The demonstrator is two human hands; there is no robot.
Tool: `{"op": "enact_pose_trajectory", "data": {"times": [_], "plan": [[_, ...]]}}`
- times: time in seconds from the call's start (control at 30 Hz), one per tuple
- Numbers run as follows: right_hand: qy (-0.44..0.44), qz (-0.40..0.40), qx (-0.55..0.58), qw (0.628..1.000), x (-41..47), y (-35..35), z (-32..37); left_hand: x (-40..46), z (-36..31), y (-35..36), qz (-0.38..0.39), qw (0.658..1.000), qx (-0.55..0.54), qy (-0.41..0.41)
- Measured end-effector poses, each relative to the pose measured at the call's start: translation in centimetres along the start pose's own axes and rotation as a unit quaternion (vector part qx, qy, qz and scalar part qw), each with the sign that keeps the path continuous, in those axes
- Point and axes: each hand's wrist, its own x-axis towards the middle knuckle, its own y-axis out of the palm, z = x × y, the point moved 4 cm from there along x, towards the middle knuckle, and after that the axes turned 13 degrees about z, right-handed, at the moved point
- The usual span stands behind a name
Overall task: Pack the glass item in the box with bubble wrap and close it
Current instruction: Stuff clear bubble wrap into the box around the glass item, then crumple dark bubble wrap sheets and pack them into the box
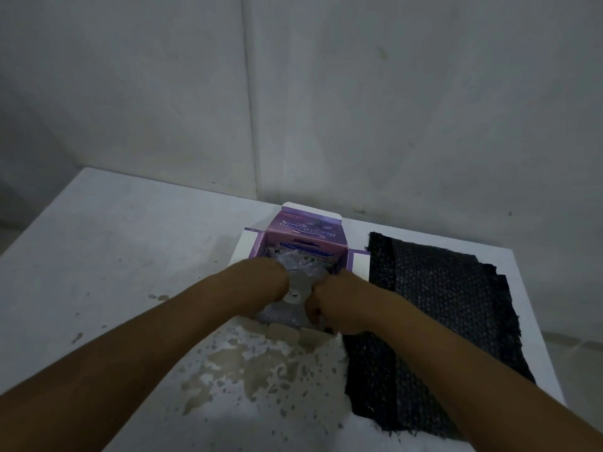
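A purple cardboard box lies open on the white table, its flaps spread to the left, right and far side. In its opening sits a bundle of clear bubble wrap with a round grey shape showing through; the glass item itself is not clearly visible. My left hand grips the bundle from the left, fingers hidden behind the wrap. My right hand holds the bundle from the right with curled fingers. Both hands touch the wrap at the box mouth.
A dark sheet of bubble wrap lies flat to the right of the box. The white table has a stained, flaking patch in front of the box. A grey wall corner stands just behind. The table's right edge runs close beside the dark sheet.
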Motion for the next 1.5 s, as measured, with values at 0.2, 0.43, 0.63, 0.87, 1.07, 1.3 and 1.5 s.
{"op": "enact_pose_trajectory", "data": {"times": [0.2,0.43,0.63,0.87,1.07,1.3,1.5], "plan": [[0.051,0.087,-0.076,0.992,0.9,0.9,0.9,-1.6,-0.8,1.4,-0.02,0.993,0.117,0.013],[0.105,-0.384,0.112,0.91,-5.1,2.4,-1.2,-2.9,-2.4,-2.3,-0.224,0.96,-0.169,-0.014],[0.201,-0.44,0.296,0.824,-11.1,11.7,-6.3,-2.0,-12.0,-6.9,-0.347,0.891,-0.267,0.12],[0.269,-0.33,0.35,0.834,-13.6,21.9,-12.9,7.5,-22.0,-8.0,-0.277,0.891,-0.326,0.152],[0.271,-0.208,0.296,0.892,-11.5,25.8,-16.7,14.6,-25.1,-6.9,-0.216,0.945,-0.233,0.079],[0.244,-0.133,0.235,0.931,-9.7,27.5,-18.3,17.2,-25.1,-6.4,-0.145,0.979,-0.136,0.05],[0.26,-0.279,0.205,0.901,-10.3,28.0,-16.5,15.8,-25.5,-6.1,-0.235,0.962,-0.134,0.035]]}}
